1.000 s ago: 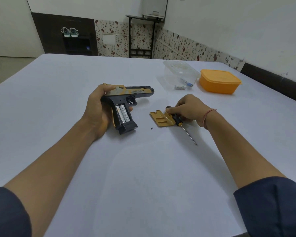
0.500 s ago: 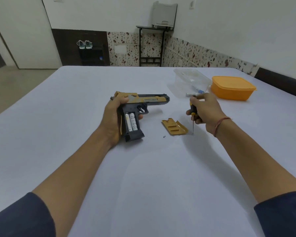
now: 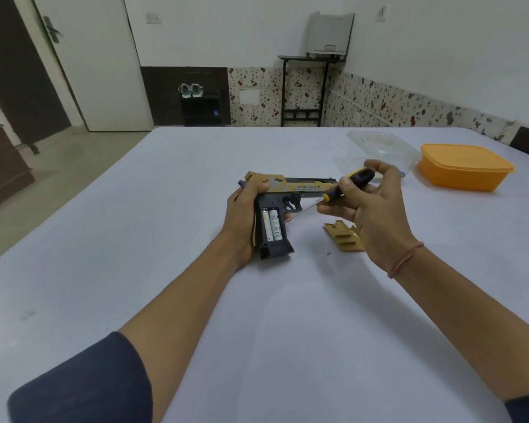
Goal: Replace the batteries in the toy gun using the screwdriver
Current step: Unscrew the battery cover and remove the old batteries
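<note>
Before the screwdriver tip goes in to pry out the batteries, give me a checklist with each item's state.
1. Toy gun steadied: ok, left hand grips it on the table.
2. Battery cover off: ok, it lies on the table beside the gun.
3. Batteries exposed: ok, two sit in the open grip.
4. Screwdriver held: ok, right hand holds its handle, shaft angled toward the gun.
5. Loose screw safe: ok, on the table near the cover.
6. Fresh batteries ready: cannot tell, the clear container is partly hidden.
</note>
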